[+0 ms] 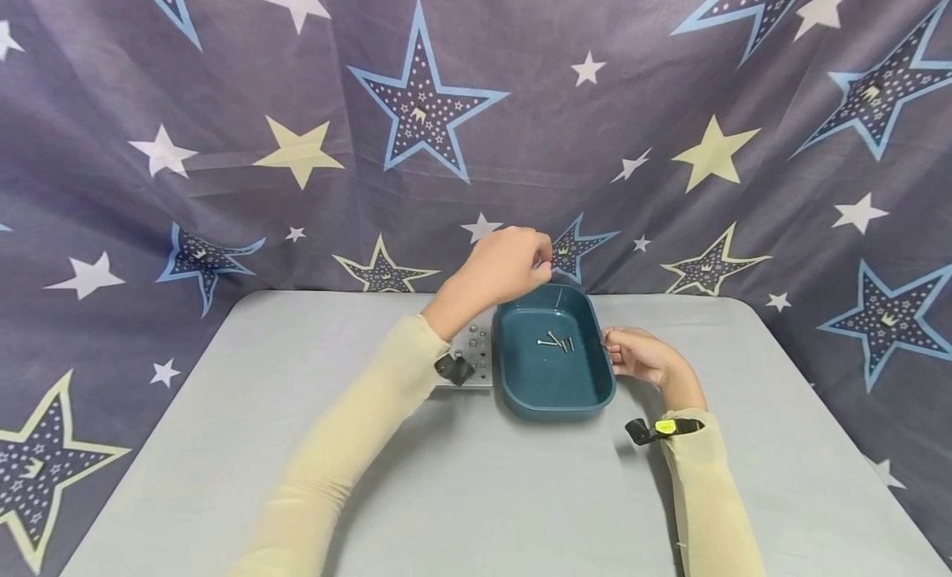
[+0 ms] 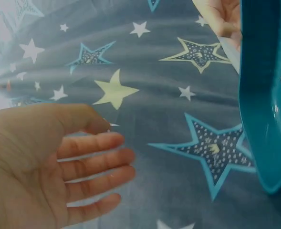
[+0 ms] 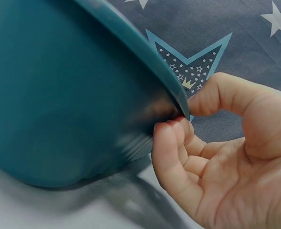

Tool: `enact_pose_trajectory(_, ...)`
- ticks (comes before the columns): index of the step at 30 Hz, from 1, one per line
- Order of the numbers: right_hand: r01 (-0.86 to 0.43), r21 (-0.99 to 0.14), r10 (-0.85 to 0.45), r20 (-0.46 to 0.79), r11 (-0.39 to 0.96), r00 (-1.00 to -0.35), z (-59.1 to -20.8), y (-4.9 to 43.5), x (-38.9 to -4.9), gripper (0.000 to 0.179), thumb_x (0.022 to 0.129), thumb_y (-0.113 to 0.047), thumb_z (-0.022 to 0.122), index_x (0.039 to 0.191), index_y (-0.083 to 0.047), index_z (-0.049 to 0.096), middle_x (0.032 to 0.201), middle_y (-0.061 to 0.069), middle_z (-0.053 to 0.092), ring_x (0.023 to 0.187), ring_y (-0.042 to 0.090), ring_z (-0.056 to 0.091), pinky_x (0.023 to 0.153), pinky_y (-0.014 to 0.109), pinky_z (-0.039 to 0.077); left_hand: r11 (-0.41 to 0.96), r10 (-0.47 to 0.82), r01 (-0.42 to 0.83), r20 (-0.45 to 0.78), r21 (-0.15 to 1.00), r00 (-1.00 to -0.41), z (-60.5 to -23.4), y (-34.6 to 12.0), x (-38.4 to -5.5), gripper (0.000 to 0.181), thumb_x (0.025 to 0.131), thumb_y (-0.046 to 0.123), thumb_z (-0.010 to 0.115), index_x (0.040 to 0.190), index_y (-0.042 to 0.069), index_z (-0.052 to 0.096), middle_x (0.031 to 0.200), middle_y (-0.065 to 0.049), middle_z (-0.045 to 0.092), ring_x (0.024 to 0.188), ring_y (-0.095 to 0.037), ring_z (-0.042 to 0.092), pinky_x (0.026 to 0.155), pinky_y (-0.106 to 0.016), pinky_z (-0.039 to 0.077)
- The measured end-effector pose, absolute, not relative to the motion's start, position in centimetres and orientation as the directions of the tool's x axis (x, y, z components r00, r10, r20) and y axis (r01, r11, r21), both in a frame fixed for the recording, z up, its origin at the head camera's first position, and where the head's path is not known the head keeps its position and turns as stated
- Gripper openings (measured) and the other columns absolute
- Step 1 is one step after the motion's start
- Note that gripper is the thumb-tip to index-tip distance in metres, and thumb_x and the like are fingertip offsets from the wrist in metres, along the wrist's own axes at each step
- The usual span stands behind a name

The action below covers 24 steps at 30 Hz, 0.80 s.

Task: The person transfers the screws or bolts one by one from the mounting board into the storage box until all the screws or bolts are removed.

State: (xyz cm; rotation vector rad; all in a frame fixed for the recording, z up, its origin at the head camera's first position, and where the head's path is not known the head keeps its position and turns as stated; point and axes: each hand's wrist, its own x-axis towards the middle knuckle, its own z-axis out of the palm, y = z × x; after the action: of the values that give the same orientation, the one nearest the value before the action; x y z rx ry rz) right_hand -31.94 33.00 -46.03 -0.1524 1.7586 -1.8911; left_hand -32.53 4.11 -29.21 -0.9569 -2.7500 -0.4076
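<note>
A teal plastic bin (image 1: 550, 395) sits near the far side of the table, with several small screws (image 1: 556, 343) lying loose on its floor. My right hand (image 1: 640, 354) pinches the bin's right rim between thumb and fingers, and the right wrist view shows the rim (image 3: 178, 93) in that hold. Above the bin's far left corner hangs my left hand (image 1: 506, 263). In the left wrist view its fingers (image 2: 99, 162) are loosely bent, with nothing seen between them. Against the bin's left side stands a grey metal plate (image 1: 476, 354) with holes and screw heads, partly hidden by my left wrist.
The light grey table (image 1: 550, 494) stretches to both sides and toward me. A dark curtain with star prints (image 1: 595, 147) hangs right behind its far edge. Both wrists wear black camera mounts (image 1: 455, 369).
</note>
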Motion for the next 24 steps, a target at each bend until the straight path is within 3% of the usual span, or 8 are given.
enact_pose_trajectory(5, 0.315, -0.949, -0.448, -0.283, 0.003, -0.848, -46.1, 33.0, -31.9, 0.032, 0.102, -0.006, 0.036, 0.083, -0.02, 0.058, 0.076, -0.009, 0.063, 0.074, 0.004, 0.061, 0.069, 0.023, 0.055, 0.69, 0.62, 0.698, 0.341, 0.191, -0.707, -29.4, 2.1, -31.7, 0.024, 0.096, 0.019, 0.059, 0.116, 0.014, 0.071, 0.103, -0.001, 0.07, 0.09, -0.016, 0.064, 0.076, -0.034, 0.054)
enact_pose_trajectory(11, 0.312, -0.95, -0.451, -0.279, 0.001, -0.848, -46.1, 33.0, -31.9, 0.033, 0.103, -0.007, 0.035, 0.084, -0.019, 0.059, 0.077, -0.009, 0.064, 0.075, 0.004, 0.061, 0.07, 0.023, 0.055, 0.655, 0.649, 0.74, 0.387, 0.153, -0.655, -31.2, -0.4, -31.6, 0.022, 0.094, 0.018, 0.06, 0.112, 0.013, 0.071, 0.098, -0.001, 0.068, 0.087, -0.018, 0.063, 0.082, -0.037, 0.053)
enact_pose_trajectory(24, 0.297, -0.955, -0.464, -0.269, 0.014, -0.844, -46.1, 33.1, -31.9, 0.033, 0.104, -0.006, 0.034, 0.085, -0.019, 0.058, 0.079, -0.009, 0.064, 0.077, 0.004, 0.062, 0.072, 0.024, 0.055, 0.561, 0.745, 0.828, 0.424, 0.021, -0.515, -34.8, -4.6, -32.4, 0.016, 0.091, 0.015, 0.06, 0.104, 0.013, 0.069, 0.098, -0.004, 0.067, 0.084, -0.02, 0.06, 0.075, -0.038, 0.053)
